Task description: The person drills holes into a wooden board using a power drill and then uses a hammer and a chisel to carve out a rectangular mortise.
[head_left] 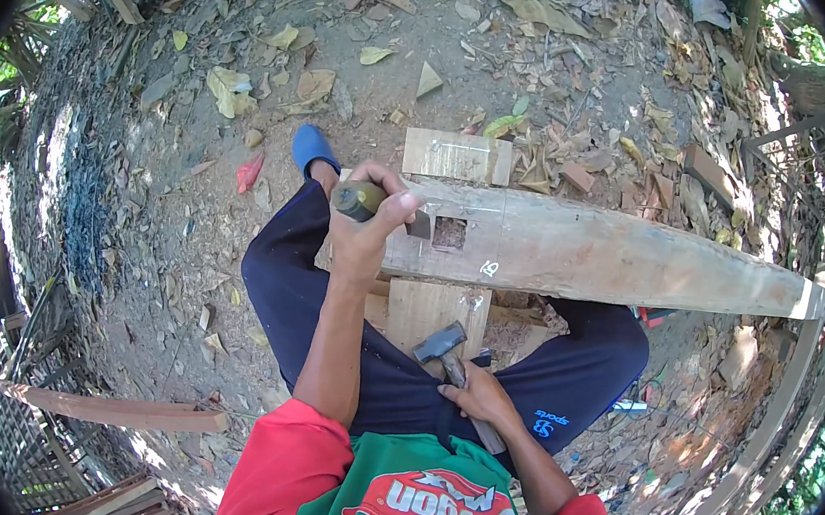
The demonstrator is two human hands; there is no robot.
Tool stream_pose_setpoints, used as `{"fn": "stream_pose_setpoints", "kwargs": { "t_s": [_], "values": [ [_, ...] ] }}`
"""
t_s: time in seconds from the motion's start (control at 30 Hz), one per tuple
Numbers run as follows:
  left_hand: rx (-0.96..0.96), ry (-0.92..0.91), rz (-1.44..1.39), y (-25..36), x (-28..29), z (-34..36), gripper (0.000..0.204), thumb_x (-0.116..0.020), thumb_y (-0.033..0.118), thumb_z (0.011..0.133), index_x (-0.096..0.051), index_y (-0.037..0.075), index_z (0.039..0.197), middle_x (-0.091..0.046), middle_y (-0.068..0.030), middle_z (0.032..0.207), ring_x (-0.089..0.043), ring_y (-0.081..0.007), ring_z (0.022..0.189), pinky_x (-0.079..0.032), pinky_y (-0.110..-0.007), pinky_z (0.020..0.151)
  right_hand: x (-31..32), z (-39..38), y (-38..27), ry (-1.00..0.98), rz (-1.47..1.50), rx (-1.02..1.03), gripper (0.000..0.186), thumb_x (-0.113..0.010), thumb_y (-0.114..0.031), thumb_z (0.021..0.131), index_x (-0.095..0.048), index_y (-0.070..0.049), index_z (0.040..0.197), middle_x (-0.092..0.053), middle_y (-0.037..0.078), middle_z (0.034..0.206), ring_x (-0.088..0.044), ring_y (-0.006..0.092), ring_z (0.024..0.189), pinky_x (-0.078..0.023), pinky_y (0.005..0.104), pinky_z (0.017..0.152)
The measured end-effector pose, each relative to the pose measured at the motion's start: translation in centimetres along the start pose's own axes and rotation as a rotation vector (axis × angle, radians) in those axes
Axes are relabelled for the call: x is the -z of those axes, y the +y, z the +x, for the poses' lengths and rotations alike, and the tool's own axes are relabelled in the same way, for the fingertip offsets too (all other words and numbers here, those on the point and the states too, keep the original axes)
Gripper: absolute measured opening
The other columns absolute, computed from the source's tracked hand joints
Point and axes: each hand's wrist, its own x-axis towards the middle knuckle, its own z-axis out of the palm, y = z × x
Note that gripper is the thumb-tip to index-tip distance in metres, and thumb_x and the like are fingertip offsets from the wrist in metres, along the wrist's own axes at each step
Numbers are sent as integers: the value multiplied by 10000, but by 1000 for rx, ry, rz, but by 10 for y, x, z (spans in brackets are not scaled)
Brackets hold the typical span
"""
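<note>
A long, pale timber beam (585, 245) lies crosswise before me, with a square hole (450, 233) cut into its face and a white mark beside it. My left hand (364, 237) is closed round the thick round handle of a chisel (358, 201). Its flat blade shows just left of the hole; whether the edge touches the wood I cannot tell. Low over my lap, my right hand (481, 396) grips the wooden handle of a hammer (442, 342), the steel head tilted up toward the beam.
Under the beam, crosspiece ends (457, 156) stick out on the far and near sides. My legs straddle this work, a blue shoe (313, 150) at the far left. Dry leaves and wood offcuts (710, 175) litter the dirt. A curved plank (115, 410) lies at lower left.
</note>
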Motion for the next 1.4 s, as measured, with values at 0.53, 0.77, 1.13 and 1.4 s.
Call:
{"fn": "stream_pose_setpoints", "kwargs": {
  "t_s": [0.53,0.77,1.13,1.4],
  "values": [
    [-153,163,-159,52,-22,-52,233,-671,152,902,-521,42,1043,-573,-31,824,-591,-109,757,-519,-297,744,-12,0,3,90,68,132,320,-729,-214,843,-544,25,950,-577,62,657,-570,152,483,-475,311,452],
    [-222,162,-168,79,-8,-71,221,-662,140,899,-535,21,1036,-556,-33,847,-580,-106,748,-540,-324,765,-16,6,10,88,105,186,262,-724,-161,826,-547,17,901,-568,62,632,-569,152,467,-471,312,428],
    [-218,56,25,76,-18,-72,450,-552,100,874,-441,-6,1298,-546,-46,941,-565,-125,807,-458,-259,753,-17,5,12,92,117,198,257,-731,-176,824,-554,7,853,-558,59,624,-567,155,462,-472,318,422],
    [-356,55,753,63,-29,-51,314,-709,221,869,-539,16,1036,-562,-44,790,-534,-115,698,-466,-277,668,-16,7,13,85,149,184,265,-737,-188,817,-571,17,837,-563,63,622,-566,157,463,-468,316,426]
  ]
}}
